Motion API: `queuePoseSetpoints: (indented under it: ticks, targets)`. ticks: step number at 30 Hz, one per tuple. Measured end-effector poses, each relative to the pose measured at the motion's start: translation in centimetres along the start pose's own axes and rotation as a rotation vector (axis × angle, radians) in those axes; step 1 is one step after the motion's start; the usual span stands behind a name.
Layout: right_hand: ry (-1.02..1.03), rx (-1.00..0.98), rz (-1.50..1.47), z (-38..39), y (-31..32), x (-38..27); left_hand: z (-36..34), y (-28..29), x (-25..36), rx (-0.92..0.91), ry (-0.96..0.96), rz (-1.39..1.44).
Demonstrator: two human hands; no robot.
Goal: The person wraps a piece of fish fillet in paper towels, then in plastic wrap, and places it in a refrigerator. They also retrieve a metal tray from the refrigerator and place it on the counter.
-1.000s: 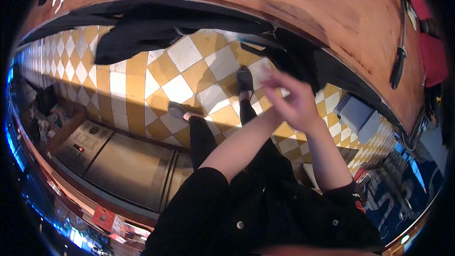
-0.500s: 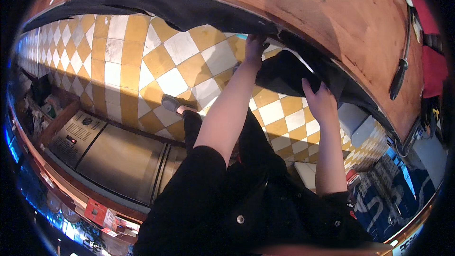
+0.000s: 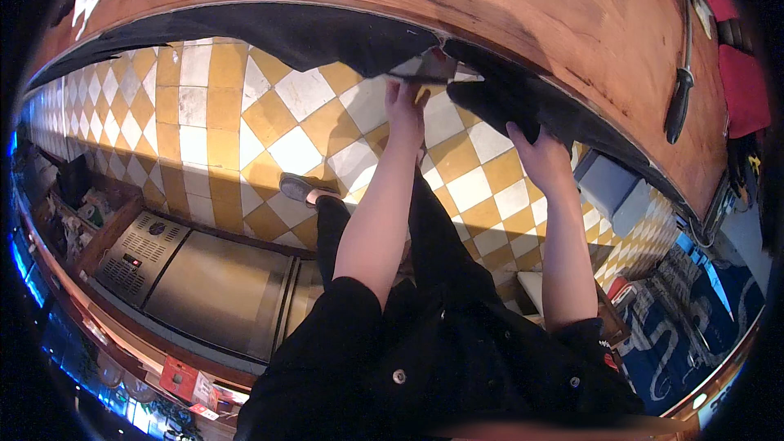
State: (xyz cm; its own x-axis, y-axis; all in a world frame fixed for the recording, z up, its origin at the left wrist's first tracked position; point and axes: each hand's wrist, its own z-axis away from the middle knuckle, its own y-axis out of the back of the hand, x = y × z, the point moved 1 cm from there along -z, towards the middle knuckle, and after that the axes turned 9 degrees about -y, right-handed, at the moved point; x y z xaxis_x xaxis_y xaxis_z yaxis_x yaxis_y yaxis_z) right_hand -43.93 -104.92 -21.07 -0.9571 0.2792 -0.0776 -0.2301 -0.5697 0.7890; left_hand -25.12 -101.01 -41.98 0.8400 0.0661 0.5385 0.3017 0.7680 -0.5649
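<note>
A black cloth (image 3: 502, 102) hangs along the edge of the wooden counter (image 3: 539, 8). My right hand (image 3: 545, 163) is closed on this cloth and holds it aside, thumb pointing up. In the opening stands a greyish box-like thing (image 3: 420, 67) with a straight dark near edge, mostly hidden under the counter. The fingers of my left hand (image 3: 406, 106) grip that near edge. What exactly the thing is cannot be made out.
A long-handled tool with a black grip (image 3: 679, 106) lies on the counter at right. Below it, a grey bin (image 3: 606, 184) stands on the yellow-and-white tiled floor (image 3: 294, 151). A metal-fronted appliance (image 3: 216, 290) is at lower left, a blue patterned mat (image 3: 686, 335) at lower right.
My left hand has come back toward me and left, and the greyish thing now shows at its fingertips. My right hand has shifted slightly left with the cloth, which still hangs in its grip.
</note>
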Motion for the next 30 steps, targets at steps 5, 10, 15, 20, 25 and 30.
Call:
queuePoseSetpoints:
  ticks: [5, 10, 15, 20, 25, 30]
  targets:
    - [0.062, 0.001, -0.056, -0.7, -0.4, -0.5, 2.9, 4.2, -0.7, -0.009, -0.018, -0.089]
    - [0.169, -0.006, -0.068, -0.1, -1.8, -1.0, 2.8, 7.4, -0.2, 0.264, 0.063, -0.157]
    - [0.331, -0.072, -0.14, 0.0, -3.1, -0.3, 6.0, 7.9, 4.8, 0.102, -0.012, -0.2]
    - [0.349, -0.059, -0.196, 0.1, -2.4, 0.0, 11.5, 13.8, 10.1, 0.085, 0.047, -0.387]
    - [0.357, -0.321, -0.632, -3.7, -4.8, 1.2, 18.6, 16.5, 17.6, 0.071, 0.1, -0.504]
    - [0.04, -0.817, -0.909, -5.2, -8.9, -1.2, 28.3, 19.3, 21.7, 0.168, 0.051, -0.576]
